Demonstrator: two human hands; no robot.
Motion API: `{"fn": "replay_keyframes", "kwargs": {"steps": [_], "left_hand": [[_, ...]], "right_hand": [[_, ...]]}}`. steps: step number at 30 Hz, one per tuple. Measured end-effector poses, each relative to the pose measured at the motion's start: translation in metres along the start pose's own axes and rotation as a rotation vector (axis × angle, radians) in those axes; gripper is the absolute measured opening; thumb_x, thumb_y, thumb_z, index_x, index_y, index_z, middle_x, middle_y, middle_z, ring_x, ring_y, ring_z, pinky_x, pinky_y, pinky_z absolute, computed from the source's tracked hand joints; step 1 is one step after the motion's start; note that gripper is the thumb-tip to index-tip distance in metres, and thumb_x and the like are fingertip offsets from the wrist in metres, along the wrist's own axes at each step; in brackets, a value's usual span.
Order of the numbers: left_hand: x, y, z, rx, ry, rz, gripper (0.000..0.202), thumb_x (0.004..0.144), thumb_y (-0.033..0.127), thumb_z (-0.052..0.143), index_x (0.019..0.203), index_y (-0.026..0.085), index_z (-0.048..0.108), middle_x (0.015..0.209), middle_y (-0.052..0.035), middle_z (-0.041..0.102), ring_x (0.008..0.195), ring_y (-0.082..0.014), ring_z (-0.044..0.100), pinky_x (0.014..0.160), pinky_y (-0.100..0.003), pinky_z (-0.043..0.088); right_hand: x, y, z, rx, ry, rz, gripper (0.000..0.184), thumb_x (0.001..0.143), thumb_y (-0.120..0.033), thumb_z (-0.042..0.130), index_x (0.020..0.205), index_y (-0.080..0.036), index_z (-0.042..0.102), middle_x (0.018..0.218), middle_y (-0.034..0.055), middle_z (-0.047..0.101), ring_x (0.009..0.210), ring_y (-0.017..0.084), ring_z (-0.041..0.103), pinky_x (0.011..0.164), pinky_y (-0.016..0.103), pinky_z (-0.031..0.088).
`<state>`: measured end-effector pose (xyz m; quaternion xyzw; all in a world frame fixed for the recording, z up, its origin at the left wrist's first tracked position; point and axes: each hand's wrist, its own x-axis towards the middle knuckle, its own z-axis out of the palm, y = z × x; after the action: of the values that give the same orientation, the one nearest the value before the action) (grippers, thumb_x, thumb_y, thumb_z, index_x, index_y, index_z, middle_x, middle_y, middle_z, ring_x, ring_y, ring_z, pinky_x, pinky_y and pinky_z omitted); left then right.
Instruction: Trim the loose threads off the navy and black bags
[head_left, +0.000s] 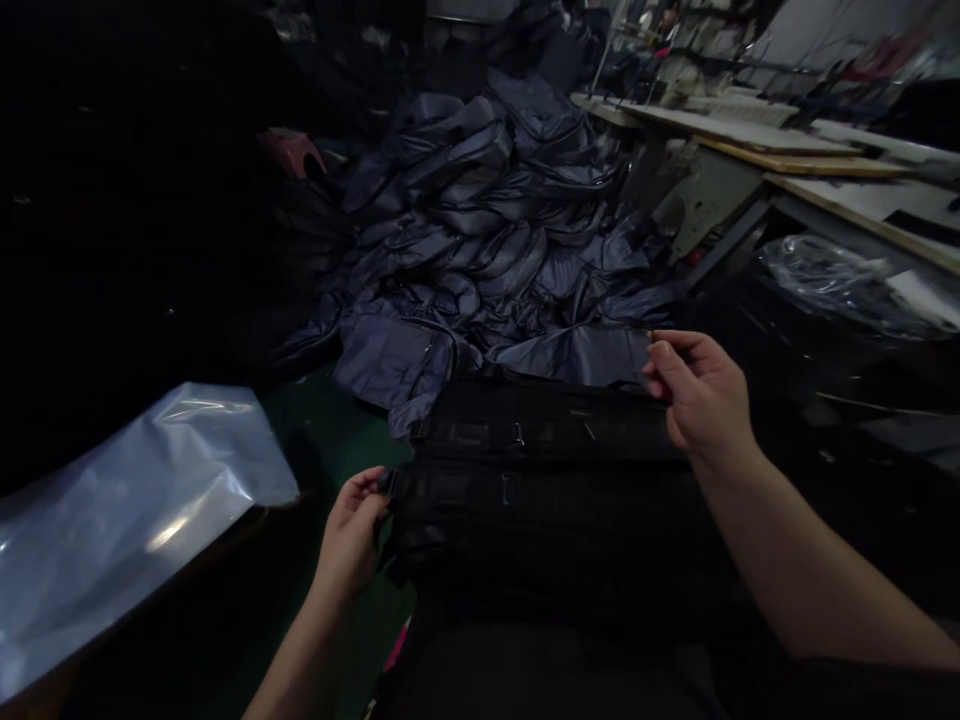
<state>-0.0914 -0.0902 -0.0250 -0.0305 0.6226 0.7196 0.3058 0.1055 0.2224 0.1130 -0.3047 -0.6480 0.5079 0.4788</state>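
A black bag [540, 495] with straps and small metal buckles lies across in front of me, its lower part lost in shadow. At its left end, my left hand [352, 525] is closed in a pinch on a black strap end [390, 484] that seems to carry a buckle. My right hand [701, 385] is raised at the bag's far right corner, thumb and fingers pressed together. Something small shows at those fingertips, too dark and small to name. Just beyond the bag lies a dark blue bag [401, 360].
A large heap of dark blue bags [480, 210] fills the floor ahead. Worktables [847, 200] stand at the right, with clear plastic [832, 275] beside them. Shiny plastic sheeting [165, 500] lies at the left above a green floor [322, 425]. A pink object [292, 152] sits behind.
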Motion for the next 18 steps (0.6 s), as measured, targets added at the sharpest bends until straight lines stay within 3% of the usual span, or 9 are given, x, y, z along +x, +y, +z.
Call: {"fn": "replay_keyframes", "kwargs": {"steps": [4,9,14,18], "left_hand": [[0.004,-0.001,0.002,0.004,0.086,-0.023,0.04,0.058,0.022,0.069,0.097,0.022,0.06,0.07,0.0056,0.059,0.051,-0.007,0.05,0.049,-0.017,0.038],[0.003,-0.002,0.005,0.014,0.138,-0.017,0.039,0.055,0.021,0.066,0.093,0.022,0.061,0.071,0.0059,0.061,0.057,-0.0087,0.053,0.051,-0.018,0.04],[0.002,-0.007,0.006,0.049,0.164,-0.009,0.04,0.052,0.02,0.064,0.092,0.022,0.062,0.073,0.0049,0.061,0.059,-0.01,0.053,0.052,-0.019,0.039],[0.004,-0.01,0.003,0.071,0.158,-0.012,0.041,0.051,0.021,0.063,0.092,0.021,0.062,0.072,0.0046,0.061,0.061,-0.0111,0.053,0.053,-0.02,0.039]], "right_hand": [[-0.003,0.033,-0.045,-0.056,0.11,0.164,0.025,0.071,-0.038,0.073,0.085,-0.018,0.065,0.066,-0.001,0.055,0.053,0.008,0.048,0.038,0.016,0.033],[-0.018,0.069,-0.067,-0.144,0.173,0.247,0.031,0.069,-0.042,0.072,0.087,-0.018,0.065,0.06,-0.0025,0.054,0.05,0.008,0.046,0.039,0.017,0.033],[-0.028,0.086,-0.069,-0.322,0.118,0.111,0.035,0.07,-0.043,0.07,0.096,-0.019,0.065,0.081,0.0023,0.063,0.067,0.012,0.056,0.061,0.025,0.049],[-0.034,0.092,-0.07,-0.48,0.042,0.001,0.034,0.073,-0.041,0.067,0.097,-0.018,0.065,0.089,0.0062,0.064,0.075,0.017,0.06,0.07,0.031,0.051]]}}
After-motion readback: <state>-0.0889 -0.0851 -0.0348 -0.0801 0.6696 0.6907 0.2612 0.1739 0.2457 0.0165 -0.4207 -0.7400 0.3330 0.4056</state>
